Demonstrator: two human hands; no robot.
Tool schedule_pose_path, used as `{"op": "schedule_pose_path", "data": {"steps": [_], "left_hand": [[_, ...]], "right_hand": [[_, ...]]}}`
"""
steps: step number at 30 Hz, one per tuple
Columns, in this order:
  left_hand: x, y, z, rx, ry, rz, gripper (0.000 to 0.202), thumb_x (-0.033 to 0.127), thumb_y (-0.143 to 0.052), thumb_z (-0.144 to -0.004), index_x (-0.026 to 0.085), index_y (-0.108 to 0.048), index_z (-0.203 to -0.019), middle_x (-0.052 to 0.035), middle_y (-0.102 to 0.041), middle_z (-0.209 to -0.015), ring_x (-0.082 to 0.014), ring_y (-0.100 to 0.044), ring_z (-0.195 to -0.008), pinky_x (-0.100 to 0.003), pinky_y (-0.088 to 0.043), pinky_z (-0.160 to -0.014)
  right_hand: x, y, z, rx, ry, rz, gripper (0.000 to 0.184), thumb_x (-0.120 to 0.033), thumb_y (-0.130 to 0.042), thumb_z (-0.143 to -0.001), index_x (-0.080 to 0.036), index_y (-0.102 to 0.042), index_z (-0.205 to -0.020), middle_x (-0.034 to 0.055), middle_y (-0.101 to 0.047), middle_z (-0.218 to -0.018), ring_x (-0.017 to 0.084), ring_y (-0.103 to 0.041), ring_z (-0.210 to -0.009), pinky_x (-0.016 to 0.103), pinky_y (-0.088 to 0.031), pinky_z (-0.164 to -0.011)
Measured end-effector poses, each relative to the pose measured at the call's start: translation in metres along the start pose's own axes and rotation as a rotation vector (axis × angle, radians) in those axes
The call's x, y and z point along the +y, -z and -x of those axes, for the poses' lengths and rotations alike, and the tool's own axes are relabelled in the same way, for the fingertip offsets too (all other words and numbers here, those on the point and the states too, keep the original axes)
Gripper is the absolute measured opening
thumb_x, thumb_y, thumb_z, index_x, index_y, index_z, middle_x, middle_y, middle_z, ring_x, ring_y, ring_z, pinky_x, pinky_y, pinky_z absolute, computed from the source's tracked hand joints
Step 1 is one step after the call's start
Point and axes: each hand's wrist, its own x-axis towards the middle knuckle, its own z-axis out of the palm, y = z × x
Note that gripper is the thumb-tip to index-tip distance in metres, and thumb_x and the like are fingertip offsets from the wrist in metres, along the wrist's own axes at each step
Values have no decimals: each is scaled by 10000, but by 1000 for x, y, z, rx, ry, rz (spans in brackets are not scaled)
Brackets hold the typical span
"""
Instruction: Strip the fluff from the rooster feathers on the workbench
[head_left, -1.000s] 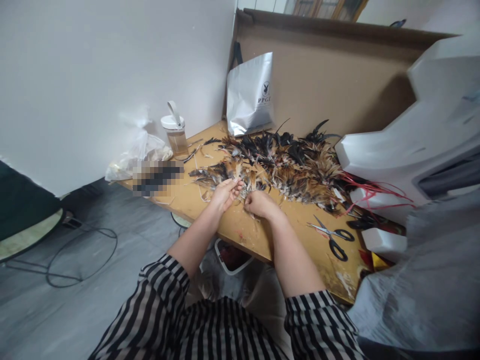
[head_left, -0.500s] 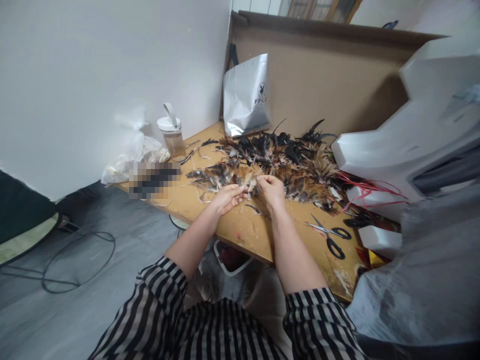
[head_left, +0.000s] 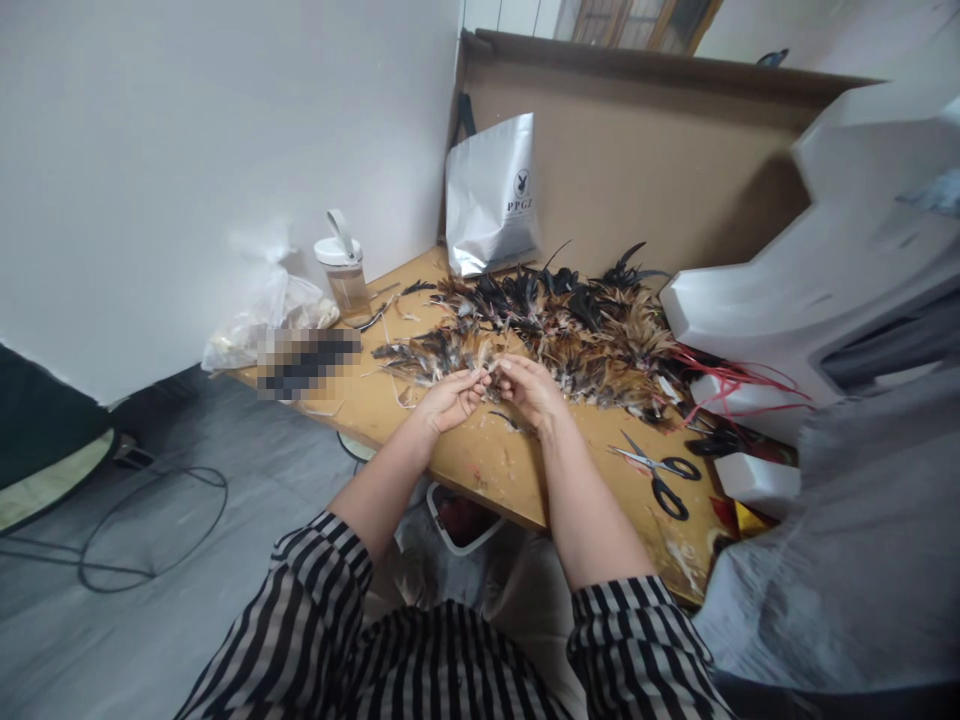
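My left hand [head_left: 454, 398] and my right hand [head_left: 531, 392] meet above the near part of the table, their fingertips almost touching. Between the pinched fingers of both hands is a small pale feather [head_left: 489, 350], partly covered by the fingers. Just behind them lie brown and tan feathers [head_left: 435, 352] in a loose row. Further back is a thicker band of black and brown feathers [head_left: 525, 296]. To the right of my right hand, a pair of scissors [head_left: 661, 470] with black handles rests with its blades apart.
A silver bag [head_left: 491, 205] leans at the back against a cardboard panel [head_left: 637, 170]. On the left stand a lidded cup [head_left: 346, 275] and a plastic bag [head_left: 274, 315]. White foam [head_left: 757, 270] and red strings [head_left: 739, 378] are at right. Below the table is a bin [head_left: 459, 545].
My right hand has moved slightly left and lower, its fingertips now closer to my left fingers. The pale feathers between the hands have shifted. The scissors and feather rows stay in place.
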Motion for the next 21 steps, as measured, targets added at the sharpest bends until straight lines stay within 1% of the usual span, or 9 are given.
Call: {"op": "schedule_pose_path", "data": {"steps": [2, 4, 7, 11, 15, 21], "left_hand": [[1, 0, 1, -17, 13, 14, 98, 76, -510, -762, 76, -598, -805, -47, -591, -708, -17, -531, -534, -85, -428, -486], [1, 0, 1, -41, 20, 18, 97, 75, -508, -761, 76, -598, -796, -48, -594, -701, -16, -528, -526, -82, -425, -477], [-1, 1, -1, -41, 8, -36, 101, 81, -526, -750, 77, -605, -811, -60, -618, -727, -32, -552, -545, -90, -428, -470], [-4, 0, -3, 29, -62, -172, 132, 124, -582, -721, 71, -614, -837, -93, -646, -799, -66, -590, -596, -108, -428, -469], [-6, -2, -3, 72, -96, -283, 187, 198, -632, -689, 72, -619, -827, -102, -652, -805, -68, -590, -582, -119, -412, -458], [-9, -3, -3, 91, -103, -401, 223, 271, -656, -659, 70, -616, -745, -84, -642, -721, -69, -577, -552, -129, -393, -448]], "right_hand": [[2, -2, 1, -63, -27, 22, 298, -322, -692, -573, -168, -603, -812, -18, -581, -641, 41, -424, -471, 171, -303, -434], [4, -3, 2, -71, -19, 51, 252, -328, -692, -571, -161, -593, -732, -12, -591, -633, 45, -426, -476, 180, -315, -455], [5, -1, 0, -7, 26, 110, 245, -342, -697, -559, -154, -553, -622, -29, -555, -554, 44, -396, -449, 188, -301, -456], [5, 8, -3, 41, 76, 247, 271, -378, -682, -574, -153, -531, -580, -48, -484, -476, 49, -362, -426, 196, -267, -446], [8, 14, -6, 111, 119, 372, 287, -403, -677, -566, -152, -541, -593, -45, -492, -502, 55, -370, -443, 203, -276, -464], [11, 11, -6, 154, 189, 487, 284, -411, -646, -581, -148, -538, -586, -39, -500, -526, 67, -391, -476, 209, -302, -492]]}}
